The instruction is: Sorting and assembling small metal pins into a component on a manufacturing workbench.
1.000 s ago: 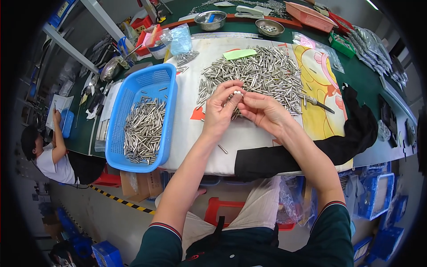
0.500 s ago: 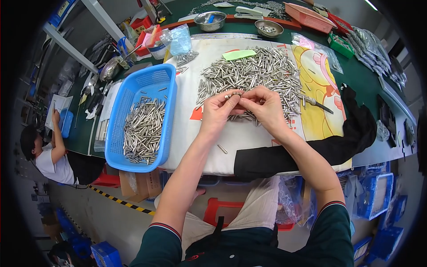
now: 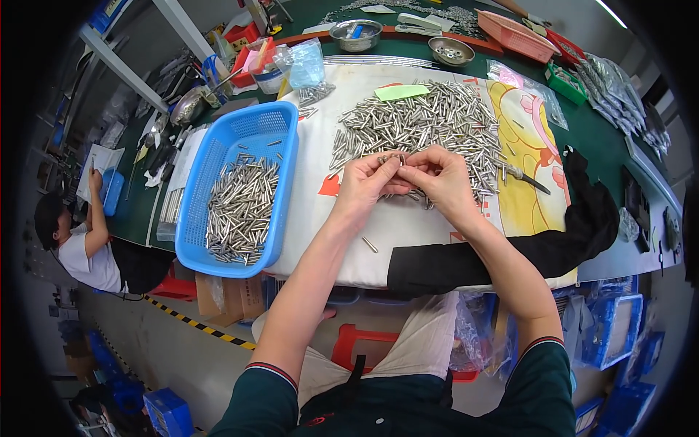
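Seen from above, a person's two bare hands meet over the middle of a worktop. The left hand and the right hand are both closed in a pinch on a small bunch of metal pins, fingertips nearly touching one another, so each grip is shut on the bunch. The pins are short, slim, silver rods, shiny and all alike, held side by side just above the near edge of a big loose pile of pins (hundreds of them, lying every which way).

The pile rests on a white cloth with a yellow cartoon print toward its right side. A single stray pin lies on the cloth near the worktop's front edge, below the left wrist. At the cloth's left edge sits a blue plastic basket, part filled with more pins. A black cloth hangs along the front edge on the right. A pale green paper slip lies at the pile's far edge.

The worktop is dark green; along its far edge stand two steel bowls and an orange tray. Another person sits at the left end, on a grey floor with a yellow-black stripe.
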